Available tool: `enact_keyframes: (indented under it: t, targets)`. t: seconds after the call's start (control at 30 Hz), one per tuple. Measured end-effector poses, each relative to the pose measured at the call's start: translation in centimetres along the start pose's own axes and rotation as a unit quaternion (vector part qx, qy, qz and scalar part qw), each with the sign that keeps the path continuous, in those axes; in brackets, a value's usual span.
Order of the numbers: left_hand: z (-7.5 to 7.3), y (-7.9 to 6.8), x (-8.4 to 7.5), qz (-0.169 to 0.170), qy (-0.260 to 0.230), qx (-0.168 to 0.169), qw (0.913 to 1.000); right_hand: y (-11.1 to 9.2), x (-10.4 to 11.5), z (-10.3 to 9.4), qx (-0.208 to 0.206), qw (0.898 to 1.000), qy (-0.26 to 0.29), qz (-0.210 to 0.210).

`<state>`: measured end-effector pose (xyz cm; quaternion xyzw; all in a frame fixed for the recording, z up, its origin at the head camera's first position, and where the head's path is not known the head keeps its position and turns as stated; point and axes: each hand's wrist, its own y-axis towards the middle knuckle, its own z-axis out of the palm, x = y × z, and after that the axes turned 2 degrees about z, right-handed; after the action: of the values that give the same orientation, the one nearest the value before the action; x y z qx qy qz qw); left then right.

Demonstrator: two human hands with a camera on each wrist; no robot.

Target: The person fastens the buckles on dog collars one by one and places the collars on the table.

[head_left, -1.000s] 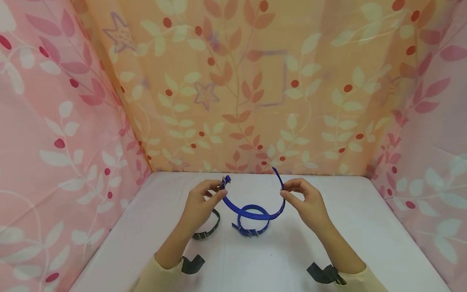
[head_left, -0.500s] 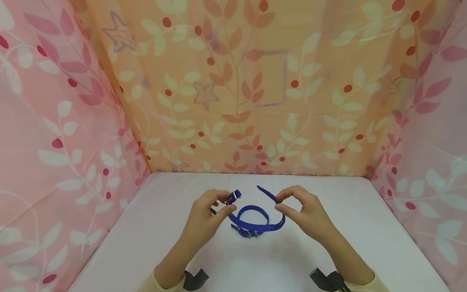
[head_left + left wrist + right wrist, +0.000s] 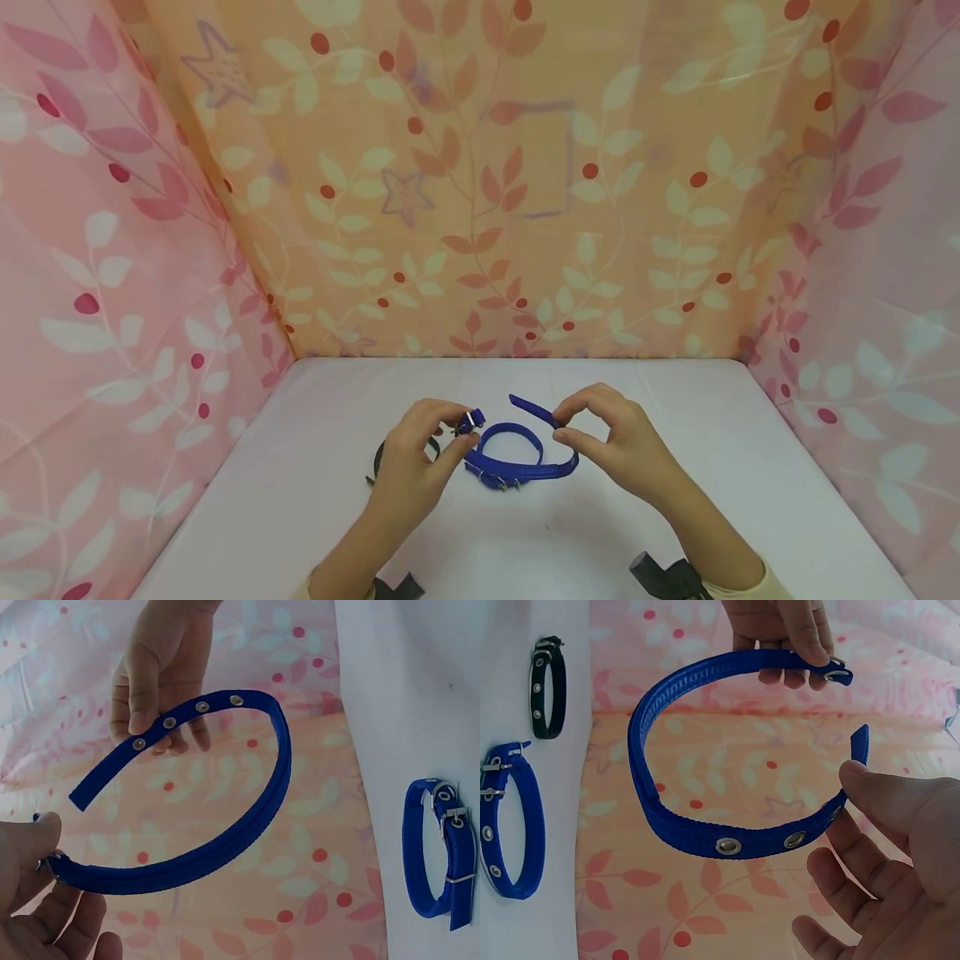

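A blue pet collar [image 3: 217,864] with metal eyelets hangs in an unfastened loop between my two hands, above the table. My left hand [image 3: 420,450] pinches its buckle end between thumb and fingers; the buckle [image 3: 470,421] shows just past the fingertips. My right hand [image 3: 615,437] pinches the strap near the free end [image 3: 860,742], which points back toward the buckle. Below, a second blue collar [image 3: 536,825] stands on the table, fastened in a ring. A dark collar [image 3: 557,697], also ringed, stands to its left and is partly hidden behind my left hand in the head view.
The white table [image 3: 720,500] meets an orange leaf-patterned cloth [image 3: 480,167] at the back. Pink patterned cloths [image 3: 112,375] stand along both sides. Black straps [image 3: 667,575] are on both wrists.
Both hands have come down and nearer each other, bringing the free end of the held collar closer to its buckle. The view has shifted slightly.
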<state>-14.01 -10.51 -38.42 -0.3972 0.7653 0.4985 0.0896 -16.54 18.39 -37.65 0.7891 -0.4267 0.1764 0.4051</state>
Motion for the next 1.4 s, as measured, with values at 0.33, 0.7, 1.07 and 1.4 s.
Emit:
enact_keyframes:
  t: [0.33,0.7,1.07,1.4]
  targets:
    - [-0.4,-0.1,0.4,0.063,-0.066,-0.066,0.9936,-0.3,0.3,0.0,-0.002,1.0,-0.007,-0.011]
    - [-1.2,0.2,-0.7,-0.19,-0.11,0.02,0.9754,-0.2,0.2,-0.3,-0.013,1.0,-0.023,0.0]
    - [-1.0,0.1,0.0,-0.174,-0.119,0.003,0.9775,-0.5,0.4,0.7,-0.003,0.999,-0.02,-0.048]
    - [-1.6,0.3,-0.4,-0.183,-0.158,0.071,0.9677,-0.2,0.9,1.0,0.006,0.996,-0.036,-0.077]
